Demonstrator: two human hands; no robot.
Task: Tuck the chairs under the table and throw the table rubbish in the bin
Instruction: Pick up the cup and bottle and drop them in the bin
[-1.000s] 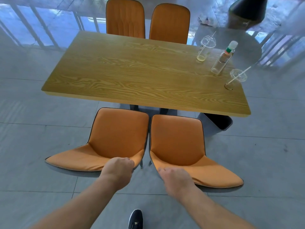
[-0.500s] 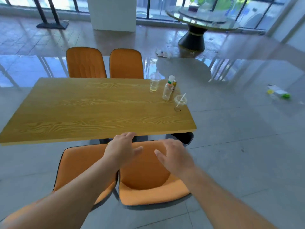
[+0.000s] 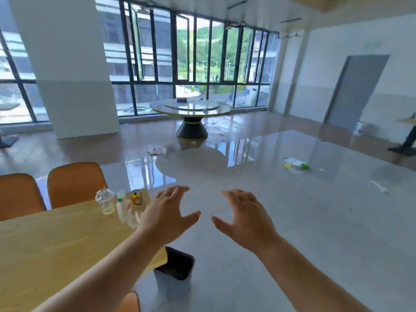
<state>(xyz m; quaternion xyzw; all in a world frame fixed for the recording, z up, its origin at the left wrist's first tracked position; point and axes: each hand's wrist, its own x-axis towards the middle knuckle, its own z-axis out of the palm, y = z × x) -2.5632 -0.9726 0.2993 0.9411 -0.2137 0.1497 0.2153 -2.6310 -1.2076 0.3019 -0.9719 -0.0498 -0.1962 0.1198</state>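
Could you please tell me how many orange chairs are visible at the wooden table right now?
3: two far-side chairs, left one and right one, plus a sliver of a near chair at the bottom edge. Others may be hidden.

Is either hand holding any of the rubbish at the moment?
No, the left hand and right hand are open and empty.

Both forearms extended forward; left hand (image 3: pixel 165 216) and right hand (image 3: pixel 245 218) raised side by side, palms down, fingers spread, holding nothing
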